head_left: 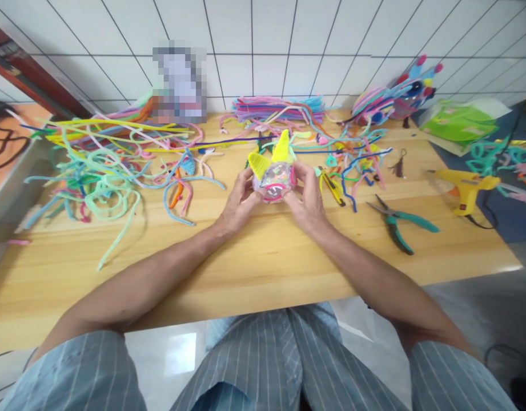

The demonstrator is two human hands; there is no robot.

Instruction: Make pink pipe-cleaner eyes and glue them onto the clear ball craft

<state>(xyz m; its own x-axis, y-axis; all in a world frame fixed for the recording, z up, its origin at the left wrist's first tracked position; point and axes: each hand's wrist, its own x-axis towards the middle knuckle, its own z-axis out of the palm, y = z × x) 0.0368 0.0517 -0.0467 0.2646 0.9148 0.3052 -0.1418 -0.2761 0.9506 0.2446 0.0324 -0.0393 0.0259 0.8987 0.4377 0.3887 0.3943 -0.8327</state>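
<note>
Between my two hands is a small round craft figure [276, 178] with a clear, shiny body and two yellow pipe-cleaner ears pointing up. A pink ring surrounds a dark patch on its near side. My left hand [244, 197] grips its left side, thumb at the lower front edge. On the other side, my right hand [304, 194] holds it with the thumb low and the fingers behind. The figure's far side and underside are hidden. Just right of my right hand lies a yellow utility knife [332, 187].
Loose pipe cleaners [104, 171] are heaped at left; a bundle [277, 109] lies by the tiled wall. At right are teal-handled pliers [402, 220], a yellow glue gun [465, 187] with its cord, a green packet [460, 121] and a finished-looking pipe-cleaner figure [410, 97].
</note>
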